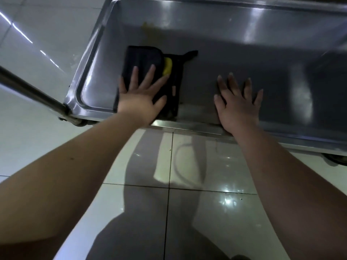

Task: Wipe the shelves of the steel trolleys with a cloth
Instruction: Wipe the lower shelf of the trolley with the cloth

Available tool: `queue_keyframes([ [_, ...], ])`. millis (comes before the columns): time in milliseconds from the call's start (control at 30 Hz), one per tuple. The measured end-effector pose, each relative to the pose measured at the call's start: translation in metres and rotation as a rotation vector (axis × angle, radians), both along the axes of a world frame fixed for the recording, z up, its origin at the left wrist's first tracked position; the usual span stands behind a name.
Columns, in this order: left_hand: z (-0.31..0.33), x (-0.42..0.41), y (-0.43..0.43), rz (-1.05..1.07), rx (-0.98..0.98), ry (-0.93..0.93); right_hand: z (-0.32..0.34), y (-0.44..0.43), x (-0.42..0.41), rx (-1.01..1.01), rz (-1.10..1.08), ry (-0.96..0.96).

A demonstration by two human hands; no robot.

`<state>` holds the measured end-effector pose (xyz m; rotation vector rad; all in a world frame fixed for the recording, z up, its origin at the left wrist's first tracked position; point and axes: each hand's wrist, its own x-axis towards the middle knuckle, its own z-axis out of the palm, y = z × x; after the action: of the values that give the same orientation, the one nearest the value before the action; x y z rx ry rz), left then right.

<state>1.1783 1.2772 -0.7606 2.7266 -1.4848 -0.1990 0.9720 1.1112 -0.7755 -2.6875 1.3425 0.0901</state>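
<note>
Our left hand (140, 96) presses the cloth (139, 57) flat, fingers spread, at the shelf's (244, 53) nine o'clock. Our right hand (238, 106) rests splayed and empty at the cloth's three. A smear (150, 30), perhaps yellowish, lies at the cloth's twelve; the loose fold may bunch and miss it.

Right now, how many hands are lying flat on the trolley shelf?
2. The left hand presses the dark cloth at the left end of the shelf; the right hand rests flat on bare steel to its right. Neither is hidden.
</note>
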Motion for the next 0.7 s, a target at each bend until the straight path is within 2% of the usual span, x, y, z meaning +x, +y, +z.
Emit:
queue_keyframes([
  [167,0.001,0.044,0.042,0.165,0.026,0.029,0.004,0.004,0.002,0.000,-0.033,0.045],
  [267,0.003,0.038,0.040,0.162,0.022,0.022,0.009,0.008,0.026,0.042,-0.104,0.040],
  [433,0.004,0.037,0.041,0.155,0.031,0.024,0.009,0.022,0.089,0.062,0.028,0.038],
  [600,0.001,0.062,0.055,0.050,0.022,-0.021,-0.003,0.027,0.083,-0.031,0.027,-0.003],
  [700,0.001,0.099,0.047,0.103,0.053,-0.063,-0.002,0.027,0.084,-0.037,0.026,-0.016],
])
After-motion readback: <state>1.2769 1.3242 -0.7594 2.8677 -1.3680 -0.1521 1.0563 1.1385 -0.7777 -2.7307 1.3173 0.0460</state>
